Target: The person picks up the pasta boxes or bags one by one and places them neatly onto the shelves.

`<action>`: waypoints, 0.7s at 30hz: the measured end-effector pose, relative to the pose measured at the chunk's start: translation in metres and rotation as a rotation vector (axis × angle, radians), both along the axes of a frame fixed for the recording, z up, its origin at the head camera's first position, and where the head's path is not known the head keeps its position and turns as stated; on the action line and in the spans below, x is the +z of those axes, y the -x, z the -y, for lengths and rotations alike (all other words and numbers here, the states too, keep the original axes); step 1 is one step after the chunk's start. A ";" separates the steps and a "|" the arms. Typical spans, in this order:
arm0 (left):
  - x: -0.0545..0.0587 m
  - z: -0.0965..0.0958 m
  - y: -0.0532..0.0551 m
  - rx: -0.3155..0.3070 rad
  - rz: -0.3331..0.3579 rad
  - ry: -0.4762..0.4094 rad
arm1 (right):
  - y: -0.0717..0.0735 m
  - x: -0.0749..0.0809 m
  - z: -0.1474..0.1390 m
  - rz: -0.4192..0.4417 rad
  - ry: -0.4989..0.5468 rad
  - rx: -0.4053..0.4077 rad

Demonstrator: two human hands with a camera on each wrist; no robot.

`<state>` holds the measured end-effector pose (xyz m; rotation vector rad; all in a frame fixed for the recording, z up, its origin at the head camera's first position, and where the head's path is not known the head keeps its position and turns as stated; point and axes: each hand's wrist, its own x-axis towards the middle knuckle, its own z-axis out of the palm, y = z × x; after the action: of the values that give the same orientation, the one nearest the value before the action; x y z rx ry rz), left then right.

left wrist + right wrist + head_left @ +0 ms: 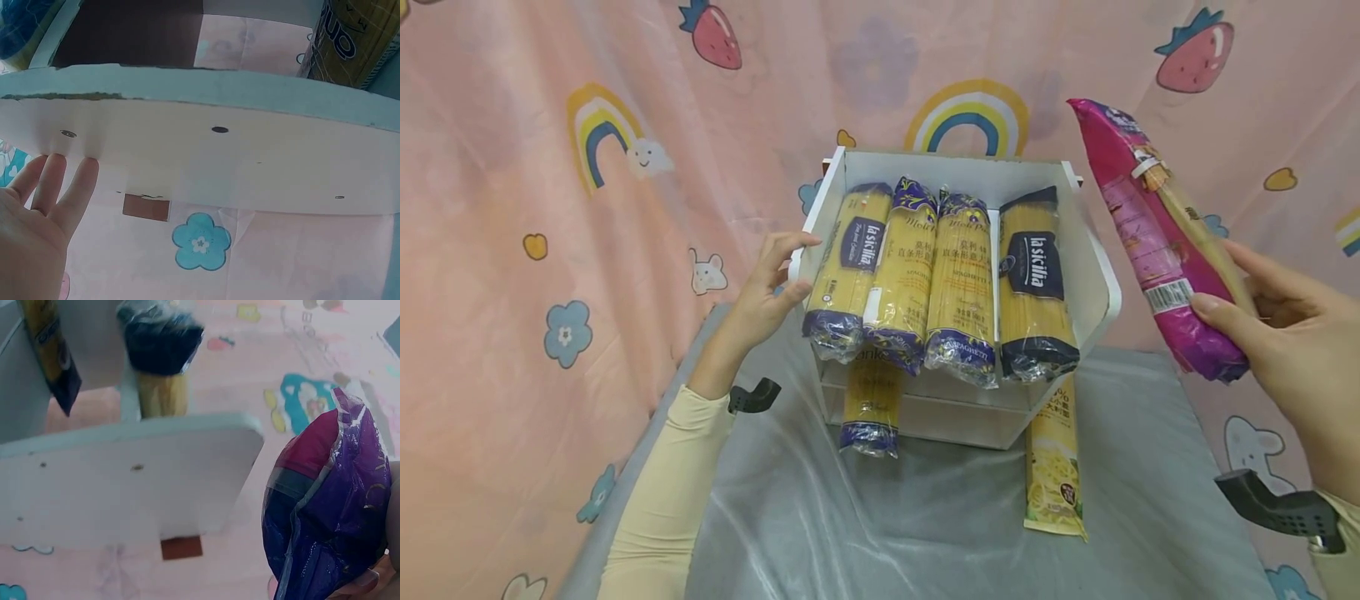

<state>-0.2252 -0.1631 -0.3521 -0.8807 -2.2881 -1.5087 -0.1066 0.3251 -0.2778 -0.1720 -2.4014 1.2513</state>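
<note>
My right hand point(1292, 325) grips a pink and purple pasta packet point(1138, 221) near its lower end, thumb on the front. It holds the packet tilted in the air, right of a white tiered rack point(1093, 283). In the right wrist view the packet's purple end point(337, 500) is close up, beside the rack's side panel point(125, 487). With fairly straight fingers, my left hand point(760, 292) touches the rack's left side panel point(269, 156). The top tier bears several spaghetti packets, among them a navy-labelled one point(1033, 283) at the right and a purple-ended one point(962, 283) beside it.
Below, another spaghetti packet point(871, 408) sticks out of a lower tier at the left. A yellow noodle packet point(1054, 475) juts out at the lower right. The rack stands on a grey cloth point(925, 533), before a pink patterned curtain point(790, 75).
</note>
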 end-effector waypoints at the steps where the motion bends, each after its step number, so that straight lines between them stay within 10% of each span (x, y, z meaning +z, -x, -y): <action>1: 0.000 0.000 0.000 -0.001 -0.001 -0.002 | 0.000 0.002 0.002 0.000 0.001 0.009; 21: -0.001 0.000 0.001 -0.007 -0.003 0.002 | -0.022 0.003 0.028 -0.092 -0.130 0.389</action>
<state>-0.2259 -0.1634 -0.3527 -0.8921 -2.2872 -1.5068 -0.0851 0.2973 -0.2752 0.4005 -2.5002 1.2213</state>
